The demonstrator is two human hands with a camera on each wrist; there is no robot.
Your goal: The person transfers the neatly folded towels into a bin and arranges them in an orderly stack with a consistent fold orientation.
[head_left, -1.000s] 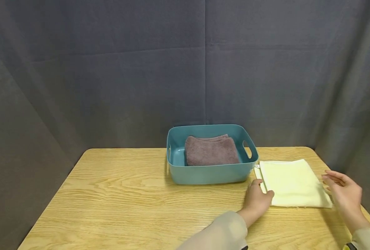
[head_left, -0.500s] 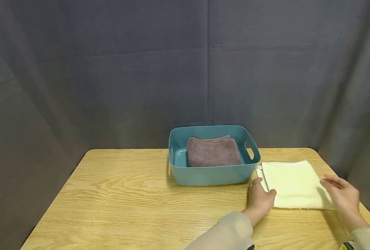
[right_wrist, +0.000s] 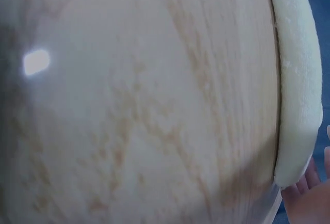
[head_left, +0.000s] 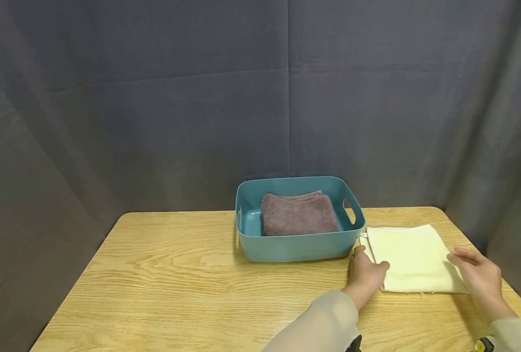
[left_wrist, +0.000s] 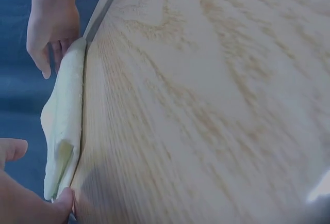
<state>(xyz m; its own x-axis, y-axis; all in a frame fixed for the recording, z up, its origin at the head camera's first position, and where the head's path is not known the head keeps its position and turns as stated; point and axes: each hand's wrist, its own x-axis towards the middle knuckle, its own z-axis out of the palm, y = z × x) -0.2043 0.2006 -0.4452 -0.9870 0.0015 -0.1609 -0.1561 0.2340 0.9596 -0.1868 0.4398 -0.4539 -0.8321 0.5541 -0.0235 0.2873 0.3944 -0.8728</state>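
Note:
A folded pale yellow towel (head_left: 412,259) lies on the right part of the table, with a small white tag at its far left corner. My left hand (head_left: 366,274) is at the towel's left edge, thumb spread from the fingers. In the left wrist view its fingertips (left_wrist: 64,203) touch the near end of the towel (left_wrist: 67,105). At the right edge is my right hand (head_left: 480,276), its fingers lightly bent. The right wrist view has its fingers (right_wrist: 304,182) against the towel's end, partly hidden behind it.
A teal plastic basket (head_left: 295,248) with side handle holes stands left of the towel, near the table's back edge. Inside it lies a folded brown towel (head_left: 300,217). Grey curtains (head_left: 177,107) hang behind and beside the wooden table (head_left: 168,288).
My right hand has moved slightly left, onto the yellow towel's right edge. The left hand stays at the left edge with little movement. Basket and brown towel are unchanged.

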